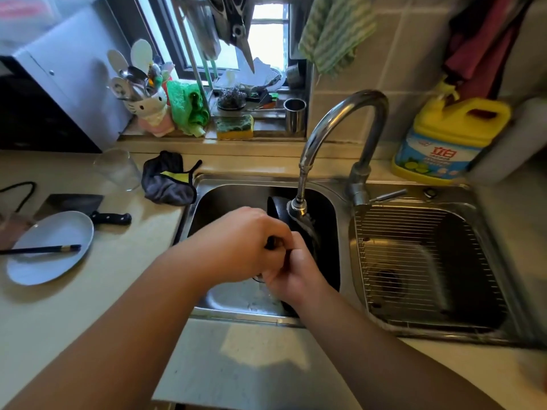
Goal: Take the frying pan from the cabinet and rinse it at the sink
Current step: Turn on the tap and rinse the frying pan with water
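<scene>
Head view: both hands meet over the left basin of the sink point(340, 184). Left hand point(245, 247) is clenched on the frying pan point(279, 210) handle — right hand point(296, 273) presses the pan's near edge, under the faucet point(299, 207).

Two bare hands meet over the left basin of a steel sink point(414, 196); the left hand point(245, 244) grips a dark handle, the right hand point(299, 270) closed just beside it; the black frying pan point(279, 210) stands tilted under running water from the faucet point(340, 119); at nine o'clock, chopsticks point(41, 249) lie across a plate point(53, 232); at two o'clock, a yellow detergent jug point(450, 140).
</scene>
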`<action>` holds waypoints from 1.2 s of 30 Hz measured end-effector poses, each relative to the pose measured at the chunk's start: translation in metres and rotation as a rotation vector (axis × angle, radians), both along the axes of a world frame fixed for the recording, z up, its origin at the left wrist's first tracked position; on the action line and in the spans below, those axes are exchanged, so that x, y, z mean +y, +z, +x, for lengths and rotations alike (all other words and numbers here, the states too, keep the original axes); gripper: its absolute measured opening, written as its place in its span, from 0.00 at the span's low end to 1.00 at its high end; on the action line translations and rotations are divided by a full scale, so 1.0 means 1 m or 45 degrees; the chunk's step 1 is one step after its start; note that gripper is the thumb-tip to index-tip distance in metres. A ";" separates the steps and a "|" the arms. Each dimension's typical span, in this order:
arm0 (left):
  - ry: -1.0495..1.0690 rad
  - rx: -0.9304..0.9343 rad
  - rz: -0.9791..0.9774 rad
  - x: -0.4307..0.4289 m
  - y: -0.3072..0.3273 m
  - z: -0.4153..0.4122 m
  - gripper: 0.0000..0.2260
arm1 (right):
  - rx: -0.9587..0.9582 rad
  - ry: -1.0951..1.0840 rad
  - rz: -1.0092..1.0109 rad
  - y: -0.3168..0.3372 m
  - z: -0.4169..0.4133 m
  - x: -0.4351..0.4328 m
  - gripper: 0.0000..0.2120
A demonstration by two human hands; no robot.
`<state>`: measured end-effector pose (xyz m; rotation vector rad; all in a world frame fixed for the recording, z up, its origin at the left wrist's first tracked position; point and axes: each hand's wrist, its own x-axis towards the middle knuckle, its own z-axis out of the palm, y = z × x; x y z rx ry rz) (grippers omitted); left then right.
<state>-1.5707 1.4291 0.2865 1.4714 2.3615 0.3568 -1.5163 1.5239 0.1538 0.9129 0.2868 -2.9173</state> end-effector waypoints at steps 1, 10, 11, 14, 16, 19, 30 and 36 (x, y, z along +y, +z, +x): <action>-0.003 0.002 0.015 0.003 0.002 -0.003 0.09 | 0.005 -0.021 -0.019 0.001 0.000 0.001 0.05; 0.099 -0.062 0.003 0.022 0.009 -0.024 0.07 | 0.050 -0.156 -0.120 0.015 -0.018 0.009 0.06; 0.128 -0.063 0.014 0.022 0.008 -0.025 0.07 | 0.037 -0.150 -0.110 0.015 -0.021 0.010 0.10; 0.201 -0.074 0.074 0.020 0.003 -0.027 0.07 | -0.002 -0.138 -0.075 0.017 -0.031 0.012 0.16; 0.251 -0.079 0.114 0.016 0.002 -0.029 0.07 | -0.018 -0.130 -0.045 0.019 -0.036 0.011 0.16; 0.305 -0.118 0.144 0.006 0.001 -0.031 0.08 | -0.024 -0.062 -0.032 0.019 -0.040 0.008 0.17; 0.572 -0.303 0.360 -0.081 -0.035 0.005 0.12 | -0.230 0.280 0.204 0.006 -0.027 -0.036 0.15; 0.711 -0.284 0.454 -0.109 -0.062 0.037 0.15 | -0.331 0.344 0.388 -0.008 -0.011 -0.055 0.13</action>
